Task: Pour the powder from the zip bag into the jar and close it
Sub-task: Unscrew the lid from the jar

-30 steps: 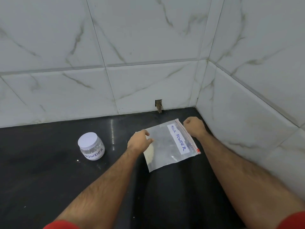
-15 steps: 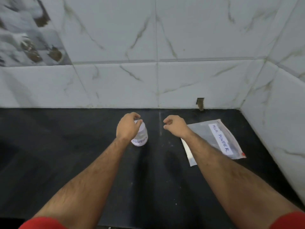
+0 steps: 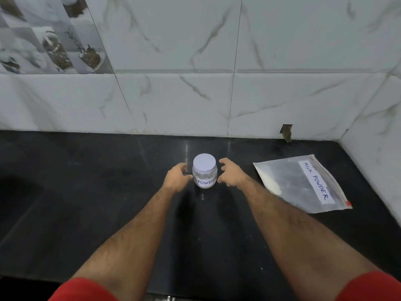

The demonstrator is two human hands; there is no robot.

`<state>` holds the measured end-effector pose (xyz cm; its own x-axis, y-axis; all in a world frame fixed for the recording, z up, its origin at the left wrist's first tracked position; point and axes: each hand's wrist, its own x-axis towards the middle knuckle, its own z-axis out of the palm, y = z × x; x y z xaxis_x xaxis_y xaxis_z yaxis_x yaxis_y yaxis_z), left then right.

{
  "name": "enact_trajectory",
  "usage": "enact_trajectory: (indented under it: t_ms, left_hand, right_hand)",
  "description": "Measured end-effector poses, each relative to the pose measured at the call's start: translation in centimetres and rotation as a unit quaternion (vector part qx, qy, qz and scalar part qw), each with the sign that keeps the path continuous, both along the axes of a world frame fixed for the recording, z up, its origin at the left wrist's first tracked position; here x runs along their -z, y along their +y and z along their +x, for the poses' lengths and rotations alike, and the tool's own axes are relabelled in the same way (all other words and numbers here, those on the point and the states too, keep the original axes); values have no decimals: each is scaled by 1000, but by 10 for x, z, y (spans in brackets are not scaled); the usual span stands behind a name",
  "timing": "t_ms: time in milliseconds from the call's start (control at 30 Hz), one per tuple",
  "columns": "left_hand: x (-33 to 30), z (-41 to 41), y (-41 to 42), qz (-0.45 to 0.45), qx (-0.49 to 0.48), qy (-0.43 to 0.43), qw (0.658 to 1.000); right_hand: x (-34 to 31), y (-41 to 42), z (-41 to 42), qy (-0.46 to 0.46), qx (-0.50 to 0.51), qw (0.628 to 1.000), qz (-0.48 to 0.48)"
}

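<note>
- We see a small clear jar [image 3: 204, 177] standing upright on the black countertop [image 3: 86, 192], roughly in the middle, a little way out from the back wall.
- Its white lid [image 3: 204, 162] sits on top, and a white label facing us carries handwritten letters that read "POWDE", the rest turned out of sight.
- Our left hand [image 3: 176, 178] comes in from the jar's left side; its fingers are curled and the fingertips appear to touch the jar's wall, though we cannot tell whether they press hard enough to hold it.
- Our right hand [image 3: 231, 175] is just beside the jar on its right, fingers spread and bent, with a thin gap between the fingertips and the jar, so it grips nothing.
- The zip bag [image 3: 301, 184] lies flat on the countertop to the right, near the corner where the two marble-patterned tiled walls [image 3: 282, 51] meet, well apart from the jar.
- Its white strip reads "MILK POWDER", a red slider sits at the near end of its zip edge, and a patch of white powder [image 3: 271, 181] gathers in its left part.
- Red sleeves [image 3: 86, 290] show at the bottom edge on both arms.
</note>
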<state>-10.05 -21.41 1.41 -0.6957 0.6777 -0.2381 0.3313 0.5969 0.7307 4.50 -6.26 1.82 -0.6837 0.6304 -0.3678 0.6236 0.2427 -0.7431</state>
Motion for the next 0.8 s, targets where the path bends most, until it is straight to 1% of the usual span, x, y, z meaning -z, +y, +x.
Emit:
enact_trajectory:
  t_ms: [133, 200, 333, 400, 633, 733, 800]
  left_hand:
    - [6, 10, 13, -3, 46, -4, 999]
    - [10, 14, 15, 4, 41, -8, 999]
    - [15, 19, 11, 23, 33, 9, 999]
    - [17, 20, 7, 38, 35, 4, 999]
    - [16, 33, -18, 67, 86, -75, 991]
    - [16, 37, -26, 78, 80, -131, 985]
    - [16, 41, -31, 70, 80, -154, 982]
  right_hand:
    - [13, -6, -2, 5, -14, 1000, -15]
    - [19, -9, -3, 28, -6, 999, -14]
    - [28, -14, 5, 58, 24, 998, -9]
    - [29, -17, 13, 70, 33, 997, -23]
    - [35, -33, 48, 123, 34, 990, -62]
    - [35, -47, 63, 134, 23, 988, -78]
    - [36, -59, 70, 138, 15, 987, -82]
